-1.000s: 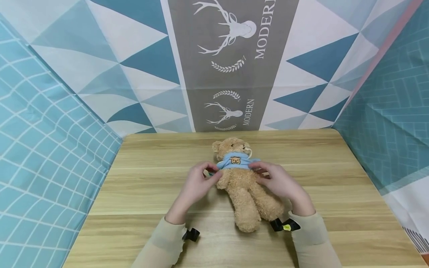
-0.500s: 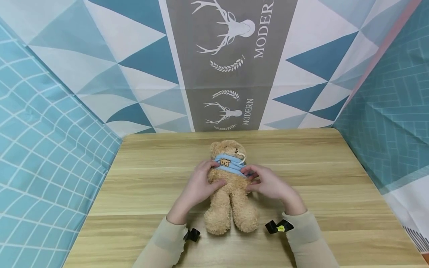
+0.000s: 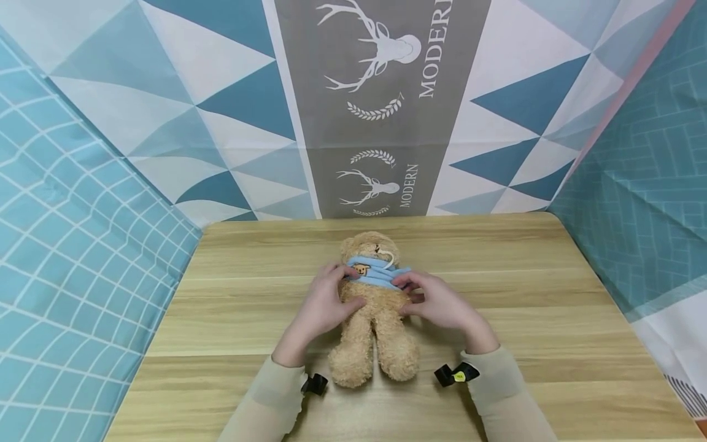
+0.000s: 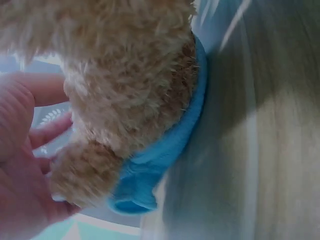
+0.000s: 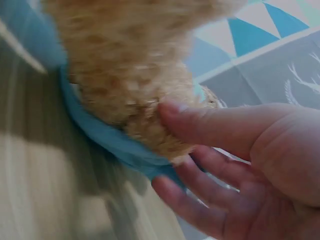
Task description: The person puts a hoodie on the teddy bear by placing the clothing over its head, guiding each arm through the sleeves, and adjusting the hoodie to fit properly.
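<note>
A tan teddy bear (image 3: 380, 302) in a short blue shirt (image 3: 375, 277) lies belly up on the wooden table, its head toward the far edge. My left hand (image 3: 326, 302) holds its left-hand flank, thumb on the belly and fingers at the shirt. In the left wrist view one furry arm (image 4: 85, 172) rests against that palm. My right hand (image 3: 442, 304) grips the opposite side; the right wrist view shows its thumb (image 5: 175, 112) pressing the fur, with the fingers near the shirt. A white cord (image 3: 390, 258) lies across the bear's face.
The wooden table (image 3: 248, 319) meets a patterned cloth wall (image 3: 375, 92) at its far edge. Blue gridded cloth (image 3: 83, 233) hangs at the left and teal cloth (image 3: 652, 202) at the right. Small black wrist cameras sit by both sleeves.
The bear has turned from a slant to nearly straight and shifted left, its legs swinging toward the left. The left thumb moved onto the belly; my right hand moved slightly left with the bear.
</note>
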A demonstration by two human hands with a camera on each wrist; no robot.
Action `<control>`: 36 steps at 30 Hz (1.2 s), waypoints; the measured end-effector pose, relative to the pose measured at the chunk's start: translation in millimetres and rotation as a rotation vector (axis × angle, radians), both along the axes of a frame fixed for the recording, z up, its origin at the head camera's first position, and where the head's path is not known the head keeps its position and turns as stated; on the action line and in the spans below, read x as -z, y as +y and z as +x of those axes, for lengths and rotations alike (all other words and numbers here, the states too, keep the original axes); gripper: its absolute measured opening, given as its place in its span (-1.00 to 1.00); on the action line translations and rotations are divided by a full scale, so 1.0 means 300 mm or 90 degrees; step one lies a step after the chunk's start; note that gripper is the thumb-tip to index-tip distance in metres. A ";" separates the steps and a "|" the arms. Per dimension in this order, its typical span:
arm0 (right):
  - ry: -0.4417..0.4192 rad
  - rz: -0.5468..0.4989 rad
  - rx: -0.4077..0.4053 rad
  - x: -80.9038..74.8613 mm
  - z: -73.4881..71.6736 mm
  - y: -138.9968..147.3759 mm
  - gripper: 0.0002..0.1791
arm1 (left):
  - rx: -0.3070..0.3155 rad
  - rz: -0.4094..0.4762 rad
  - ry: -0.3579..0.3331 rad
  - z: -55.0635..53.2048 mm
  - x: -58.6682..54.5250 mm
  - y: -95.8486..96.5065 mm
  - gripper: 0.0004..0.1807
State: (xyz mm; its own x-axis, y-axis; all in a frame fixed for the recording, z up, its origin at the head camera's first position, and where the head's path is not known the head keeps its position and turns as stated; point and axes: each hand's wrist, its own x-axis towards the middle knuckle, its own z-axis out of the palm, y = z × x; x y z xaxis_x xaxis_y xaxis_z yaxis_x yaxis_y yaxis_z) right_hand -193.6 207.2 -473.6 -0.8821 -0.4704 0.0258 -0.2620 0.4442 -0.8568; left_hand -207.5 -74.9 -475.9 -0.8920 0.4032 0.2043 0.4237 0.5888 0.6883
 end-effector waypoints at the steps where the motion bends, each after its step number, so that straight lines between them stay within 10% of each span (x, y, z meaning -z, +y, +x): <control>1: 0.007 0.005 0.009 0.002 -0.002 -0.008 -0.45 | 0.007 -0.016 0.020 0.001 -0.003 0.000 -0.43; 28: 0.192 0.081 0.077 0.067 -0.005 -0.132 -0.67 | 0.032 -0.121 0.145 0.009 0.001 0.028 -0.48; 36: 0.273 0.074 0.105 0.085 -0.004 -0.161 -0.63 | -0.035 -0.105 0.124 -0.011 0.001 0.042 -0.45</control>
State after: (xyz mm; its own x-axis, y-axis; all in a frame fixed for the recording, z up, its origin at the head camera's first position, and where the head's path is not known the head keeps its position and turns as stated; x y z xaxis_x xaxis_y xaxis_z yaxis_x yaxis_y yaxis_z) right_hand -194.7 158.9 -499.0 -0.8664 -0.3463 0.3598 -0.4993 0.5956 -0.6292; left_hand -210.8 -62.2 -476.2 -0.8637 0.3980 0.3092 0.5033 0.7121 0.4894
